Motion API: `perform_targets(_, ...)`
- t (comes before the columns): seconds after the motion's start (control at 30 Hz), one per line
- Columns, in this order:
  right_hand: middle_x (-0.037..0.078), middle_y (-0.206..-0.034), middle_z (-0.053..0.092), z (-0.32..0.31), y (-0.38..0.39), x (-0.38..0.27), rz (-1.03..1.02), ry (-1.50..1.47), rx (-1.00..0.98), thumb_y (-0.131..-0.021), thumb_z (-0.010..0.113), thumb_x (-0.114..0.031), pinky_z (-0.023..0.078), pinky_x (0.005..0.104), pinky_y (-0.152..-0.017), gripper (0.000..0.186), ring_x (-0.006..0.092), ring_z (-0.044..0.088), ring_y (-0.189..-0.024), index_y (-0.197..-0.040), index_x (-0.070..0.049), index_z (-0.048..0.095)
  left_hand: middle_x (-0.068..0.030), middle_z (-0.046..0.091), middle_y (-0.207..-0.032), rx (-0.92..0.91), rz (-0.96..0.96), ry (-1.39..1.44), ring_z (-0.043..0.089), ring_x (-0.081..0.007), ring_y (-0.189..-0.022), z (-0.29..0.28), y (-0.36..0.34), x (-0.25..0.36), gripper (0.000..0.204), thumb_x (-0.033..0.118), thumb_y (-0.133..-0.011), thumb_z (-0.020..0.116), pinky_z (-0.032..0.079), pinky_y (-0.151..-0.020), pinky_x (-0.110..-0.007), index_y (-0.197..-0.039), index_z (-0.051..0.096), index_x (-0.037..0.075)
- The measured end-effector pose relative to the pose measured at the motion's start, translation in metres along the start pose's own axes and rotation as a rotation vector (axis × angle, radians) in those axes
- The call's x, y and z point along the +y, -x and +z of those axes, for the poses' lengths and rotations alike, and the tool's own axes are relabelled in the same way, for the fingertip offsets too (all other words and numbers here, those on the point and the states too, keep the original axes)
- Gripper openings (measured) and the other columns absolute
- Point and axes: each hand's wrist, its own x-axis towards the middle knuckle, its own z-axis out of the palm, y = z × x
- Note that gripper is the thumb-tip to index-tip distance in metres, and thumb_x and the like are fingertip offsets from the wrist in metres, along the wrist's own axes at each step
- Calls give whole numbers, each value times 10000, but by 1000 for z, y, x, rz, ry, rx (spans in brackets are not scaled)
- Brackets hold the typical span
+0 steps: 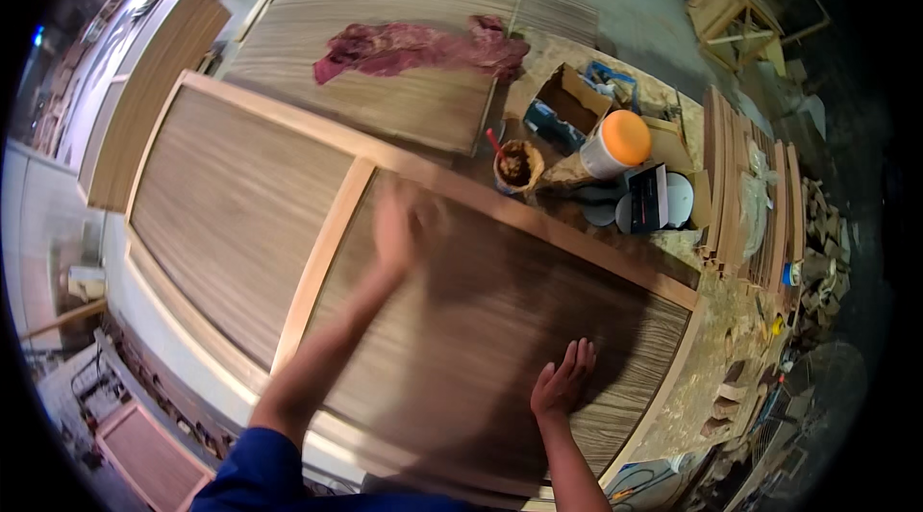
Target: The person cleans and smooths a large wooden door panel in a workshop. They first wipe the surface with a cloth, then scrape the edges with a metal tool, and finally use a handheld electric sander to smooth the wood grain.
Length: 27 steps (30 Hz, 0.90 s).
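Observation:
A large wooden panel [240, 156] in a pale frame lies before me, split by a light crossbar [322, 262]. Over its right section, close to where the crossbar meets the far rail [461, 187], is my left hand [402, 228]. Motion smears its fingers, so I cannot make out whether they hold anything. My right hand [565, 379] rests on the dark grained right section, fingers stretched out, nothing in it. Shadow from my body falls across that section.
Beyond the far rail stand a tub of brown paste [519, 166] with a red stick, an orange-lidded container [617, 144], an open box [567, 108] and sanding discs [678, 197]. A maroon rag [413, 49] lies on another panel [288, 31]. Wood strips [745, 180] are stacked at right.

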Motion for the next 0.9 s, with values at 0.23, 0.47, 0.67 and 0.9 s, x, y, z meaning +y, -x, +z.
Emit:
perform_targets(0.23, 291, -1578, 383, 8, -3, 2, 23, -21, -18, -925, 539, -144, 272, 641, -1225, 640, 523, 360, -1460, -1506, 97, 419, -203, 387, -1602, 48, -124, -352, 358, -492, -1462, 72, -262, -105, 716, 391, -850, 783, 355, -1162, -643, -1501, 523, 245)
perform_targets(0.47, 274, -1555, 401, 10, -4, -1, 54, -74, -7, -854, 588, -81, 300, 666, -1202, 668, 526, 385, -1435, -1482, 79, 426, -173, 662, -1273, -153, -190, -111, 588, -423, -1278, 109, -302, -99, 487, 311, -847, 800, 477, -1065, -508, -1294, 668, 173)
perform_targets(0.67, 294, -1577, 373, 14, 2, 2, 34, -88, -24, -946, 484, -105, 255, 662, -1211, 619, 537, 355, -1450, -1522, 97, 380, -100, 695, -1105, 365, -402, 1144, 665, -229, -1008, -50, -252, -106, 401, 152, -922, 711, 545, -885, -357, -1289, 631, 11)
perform_targets(0.9, 291, -1567, 379, 18, 1, 1, 36, -64, 24, -868, 540, -26, 259, 657, -1215, 660, 540, 351, -1448, -1503, 95, 401, -93, 593, -1434, -117, -479, 1676, 595, -245, -1284, -188, 55, -133, 639, 213, -947, 660, 508, -1080, -391, -1536, 453, 75)
